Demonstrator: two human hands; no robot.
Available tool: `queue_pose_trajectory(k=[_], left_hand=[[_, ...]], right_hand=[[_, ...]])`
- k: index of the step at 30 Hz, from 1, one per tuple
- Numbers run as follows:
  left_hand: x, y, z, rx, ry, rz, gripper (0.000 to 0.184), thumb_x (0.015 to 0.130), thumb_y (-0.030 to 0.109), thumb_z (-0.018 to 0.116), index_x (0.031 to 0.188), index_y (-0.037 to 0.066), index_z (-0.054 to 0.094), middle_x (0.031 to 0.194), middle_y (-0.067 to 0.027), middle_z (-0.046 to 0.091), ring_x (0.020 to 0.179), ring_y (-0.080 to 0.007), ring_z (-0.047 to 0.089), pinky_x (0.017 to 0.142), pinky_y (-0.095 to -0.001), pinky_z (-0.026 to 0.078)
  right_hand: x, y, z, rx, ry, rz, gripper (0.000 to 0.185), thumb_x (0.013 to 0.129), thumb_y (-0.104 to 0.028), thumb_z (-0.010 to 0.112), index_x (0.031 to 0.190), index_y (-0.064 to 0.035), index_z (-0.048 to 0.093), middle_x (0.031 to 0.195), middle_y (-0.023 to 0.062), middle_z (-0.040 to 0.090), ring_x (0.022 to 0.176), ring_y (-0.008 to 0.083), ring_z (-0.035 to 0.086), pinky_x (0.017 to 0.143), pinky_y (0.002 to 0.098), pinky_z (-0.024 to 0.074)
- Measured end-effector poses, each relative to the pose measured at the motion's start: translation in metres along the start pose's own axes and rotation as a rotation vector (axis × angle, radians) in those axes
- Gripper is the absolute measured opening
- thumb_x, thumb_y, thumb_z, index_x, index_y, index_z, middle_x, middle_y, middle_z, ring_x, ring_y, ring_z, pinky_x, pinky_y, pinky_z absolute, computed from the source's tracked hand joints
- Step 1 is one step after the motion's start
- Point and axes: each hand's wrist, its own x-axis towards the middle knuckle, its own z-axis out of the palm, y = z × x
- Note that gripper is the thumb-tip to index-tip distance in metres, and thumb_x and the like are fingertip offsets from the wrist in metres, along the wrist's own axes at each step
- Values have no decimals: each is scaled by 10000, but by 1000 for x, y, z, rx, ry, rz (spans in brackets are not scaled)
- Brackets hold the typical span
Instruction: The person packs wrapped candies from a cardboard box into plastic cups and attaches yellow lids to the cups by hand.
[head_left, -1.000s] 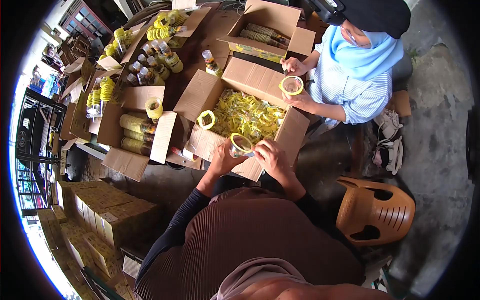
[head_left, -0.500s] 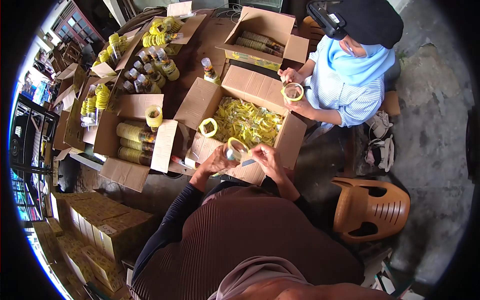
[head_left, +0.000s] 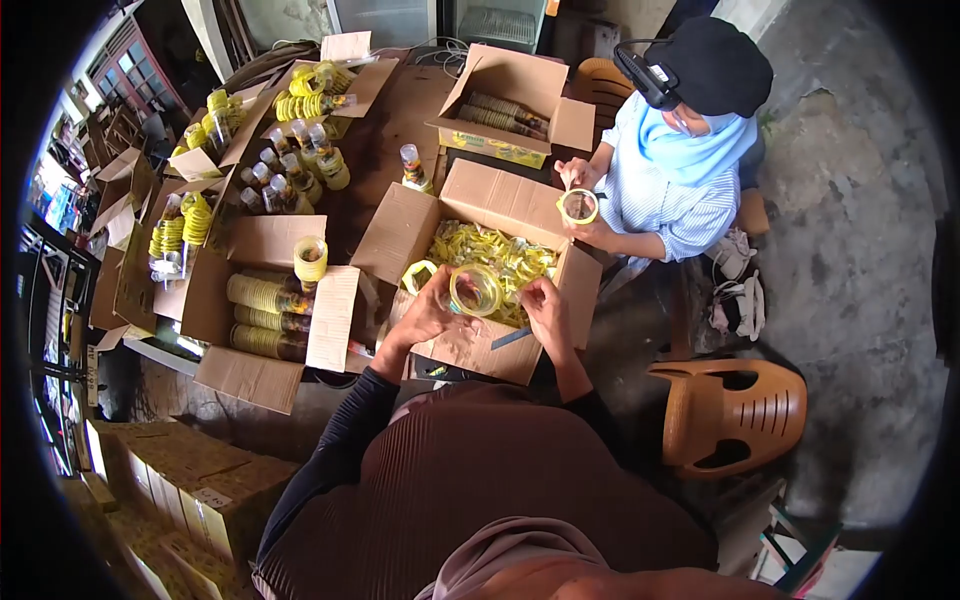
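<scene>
At the lower left of the frame, patterned brown cardboard cartons [head_left: 200, 475] stand stacked. Above them, left of centre, an open brown cardboard box [head_left: 333, 318] holds rows of nested yellow-rimmed cups [head_left: 262, 293]. Near the centre, the left hand [head_left: 425, 314] grips a clear, round plastic cup with a yellow rim [head_left: 474, 291], above the near side of a second open cardboard box [head_left: 505, 200] filled with shredded-looking yellow scraps [head_left: 500, 250]. Just right of the cup, the right hand [head_left: 548, 310] has its fingertips drawn close together; whether they pinch anything cannot be told. A dark, narrow strip [head_left: 510, 338] shows below it. At the lower right stands an orange plastic chair [head_left: 735, 415].
</scene>
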Motion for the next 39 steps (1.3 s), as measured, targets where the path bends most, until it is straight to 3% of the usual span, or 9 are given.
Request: queue_pose_trajectory(k=[1,3,6,10,15,21,27,33,39], left_hand=[[0,-6,-6,-18,-2,5,779,630,25,850,1299,34,450,1229,-54,508,1191,-173,465,1032,-338,376],[-3,-13,-14,-48,-23,14,743,637,30,844,1283,34,477,1232,-62,517,1192,-183,470,1044,-344,360],[-7,-5,-21,85,23,156,642,653,42,829,1233,37,553,1220,-81,549,1183,-211,491,1058,-359,341],[-18,-5,-38,145,5,135,631,682,64,811,1253,48,544,1221,-79,552,1194,-213,487,1065,-367,343],[-31,-8,-46,-1,-9,123,676,707,47,793,1306,42,480,1251,-60,540,1229,-194,479,1077,-353,336],[-38,-11,-45,-188,-18,40,590,742,15,764,1256,30,474,1221,-66,543,1200,-171,490,1065,-334,348],[-35,-24,-38,27,163,52,741,709,66,807,1257,-3,313,1146,-122,558,1026,-171,562,911,-315,472],[-32,-30,-10,160,294,35,749,765,80,772,1278,22,230,1068,-135,570,974,-185,586,851,-315,495],[-28,-14,9,184,374,10,769,782,69,738,1321,22,190,1114,-170,548,991,-222,585,851,-334,492]], right_hand=[[3,5,4,-6,7,-4,185,811,-8,645,987,-12,586,807,109,628,752,197,638,667,311,507],[7,18,12,-224,177,-394,248,788,29,607,1029,-30,597,972,146,609,896,294,615,766,379,500],[2,23,10,-259,117,-261,302,775,39,580,1064,-48,604,1085,167,569,970,356,562,841,418,472],[-15,37,4,-538,-62,-208,263,771,-8,624,1022,-79,659,1055,148,588,931,342,577,847,414,474],[-35,49,4,-578,-180,-246,277,737,-49,692,1011,-93,690,992,105,621,930,327,583,866,408,465],[-29,45,-6,-563,-326,-165,195,722,-68,722,910,-49,678,903,120,616,866,328,596,759,404,468],[-40,9,-1,-631,-136,-231,86,761,-102,696,816,-61,645,833,99,587,838,313,581,710,409,444],[-56,-45,30,-104,204,-225,110,830,-39,655,923,-51,598,786,123,553,760,308,553,682,402,432],[-68,-71,50,-263,399,-359,168,816,-45,678,977,-75,642,817,80,572,796,265,568,700,381,449]])
